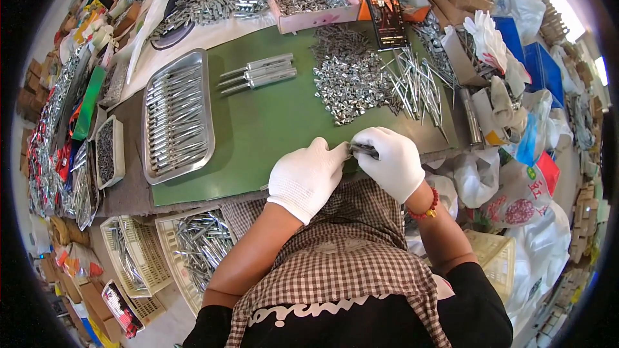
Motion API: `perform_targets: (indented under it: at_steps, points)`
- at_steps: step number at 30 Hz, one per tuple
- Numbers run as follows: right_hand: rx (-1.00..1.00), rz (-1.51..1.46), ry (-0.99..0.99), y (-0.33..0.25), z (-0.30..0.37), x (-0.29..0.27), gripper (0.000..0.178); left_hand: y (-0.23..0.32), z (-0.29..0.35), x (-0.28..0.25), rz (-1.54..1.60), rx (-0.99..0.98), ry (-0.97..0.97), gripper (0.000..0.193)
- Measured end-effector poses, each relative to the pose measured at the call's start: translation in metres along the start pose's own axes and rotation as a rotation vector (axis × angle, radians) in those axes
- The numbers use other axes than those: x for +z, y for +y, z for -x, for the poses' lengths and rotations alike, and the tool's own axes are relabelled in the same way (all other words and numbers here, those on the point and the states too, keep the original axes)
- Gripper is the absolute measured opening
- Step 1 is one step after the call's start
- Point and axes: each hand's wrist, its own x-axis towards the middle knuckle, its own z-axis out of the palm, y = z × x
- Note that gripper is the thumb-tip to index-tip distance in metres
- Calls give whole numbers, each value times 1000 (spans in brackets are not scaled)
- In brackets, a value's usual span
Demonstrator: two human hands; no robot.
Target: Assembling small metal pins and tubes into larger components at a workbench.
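Observation:
My left hand [306,177], in a white knit glove, is closed around a slim metal tube, mostly hidden by the fingers; a short end shows past the wrist side. Its fingertips meet those of my right hand [391,162], also gloved and closed. Small dark metal pins [366,150] stick out of the right fingers, where both hands come together over the front edge of the green mat [258,129]. Beyond them lies a heap of small shiny metal clips [348,87], with dark pins [338,44] behind it and long thin rods [416,84] to the right.
On the left a steel tray [209,122] holds a row of metal tubes. Several similar tubes [261,74] lie on the mat. A pink box [303,22] of small parts and a propped phone [385,13] stand behind. Plastic crates [164,235] of tubes sit below the table's edge.

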Motion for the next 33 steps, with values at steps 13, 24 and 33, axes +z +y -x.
perform_targets:
  at_steps: [13,24,33]
  points:
    - [-47,64,-15,1,0,-1,22,-2,1,-1,-68,51,-17,24]
    - [273,-1746,337,7,-25,28,47,4,-2,-3,-55,11,-54,25]
    - [172,-1640,335,-1,-22,39,48,4,-3,-3,-67,-2,-72,21]
